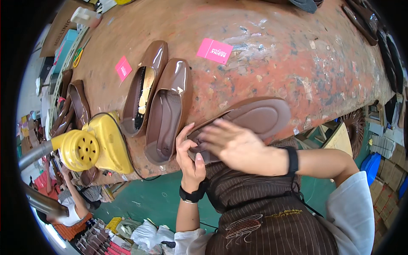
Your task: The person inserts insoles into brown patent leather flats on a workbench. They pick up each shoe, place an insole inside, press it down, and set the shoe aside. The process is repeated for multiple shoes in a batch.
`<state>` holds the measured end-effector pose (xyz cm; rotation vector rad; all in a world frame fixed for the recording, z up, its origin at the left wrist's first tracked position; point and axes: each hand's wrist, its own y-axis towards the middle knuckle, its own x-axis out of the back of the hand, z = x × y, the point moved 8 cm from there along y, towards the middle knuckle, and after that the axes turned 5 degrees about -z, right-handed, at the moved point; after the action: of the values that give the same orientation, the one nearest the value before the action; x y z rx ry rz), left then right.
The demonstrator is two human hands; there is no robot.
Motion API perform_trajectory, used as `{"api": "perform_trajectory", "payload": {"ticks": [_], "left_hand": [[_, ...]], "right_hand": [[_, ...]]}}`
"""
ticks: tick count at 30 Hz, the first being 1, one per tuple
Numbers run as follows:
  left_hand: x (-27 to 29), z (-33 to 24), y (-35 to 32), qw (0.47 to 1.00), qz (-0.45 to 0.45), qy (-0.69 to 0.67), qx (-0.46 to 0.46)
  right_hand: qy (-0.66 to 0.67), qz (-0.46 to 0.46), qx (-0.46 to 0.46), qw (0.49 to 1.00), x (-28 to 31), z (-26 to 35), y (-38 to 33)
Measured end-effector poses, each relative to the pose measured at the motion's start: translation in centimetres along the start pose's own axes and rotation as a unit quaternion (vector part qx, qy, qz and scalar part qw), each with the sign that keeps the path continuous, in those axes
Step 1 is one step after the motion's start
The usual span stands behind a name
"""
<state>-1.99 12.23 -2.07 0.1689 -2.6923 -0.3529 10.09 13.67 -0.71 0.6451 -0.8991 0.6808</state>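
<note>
A brown insole (257,117) with a padded oval front part lies slantwise near the table's front edge. My left hand (190,158) grips its narrow heel end, thumb on the near side and fingers on the far side. Over that same end is my right hand (242,146), palm down with fingers stretched and blurred by motion; it covers part of the insole. Left of my hands stand two glossy brown flat shoes. The nearer shoe (165,114) has a brown lining and footbed. Inside the farther shoe (146,85), a yellowish and black inner base shows.
Two pink cards lie on the worn table (272,51). A yellow device (108,144) with a round perforated head and a cable stands left. More brown shoes (78,102) sit behind it, others (361,21) at far right. Another person (72,210) is at lower left.
</note>
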Motion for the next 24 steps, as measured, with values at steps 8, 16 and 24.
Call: {"api": "perform_trajectory", "payload": {"ticks": [8, 16, 24], "left_hand": [[-0.5, -0.8, -0.2, 0.996, -0.038, 0.021, 0.082], [-3.9, -5.8, 1.1, 0.975, 0.039, 0.065, 0.209], [-7.3, -0.5, 7.8, 0.938, 0.2, 0.225, 0.174]], "right_hand": [[-0.046, -0.023, -0.078, 0.996, 3.4, -2.2, -1.5], [0.067, -0.294, -0.396, 0.867, 11.7, -14.2, -2.1], [0.188, -0.245, -0.268, 0.913, 13.2, -8.4, -2.4]]}}
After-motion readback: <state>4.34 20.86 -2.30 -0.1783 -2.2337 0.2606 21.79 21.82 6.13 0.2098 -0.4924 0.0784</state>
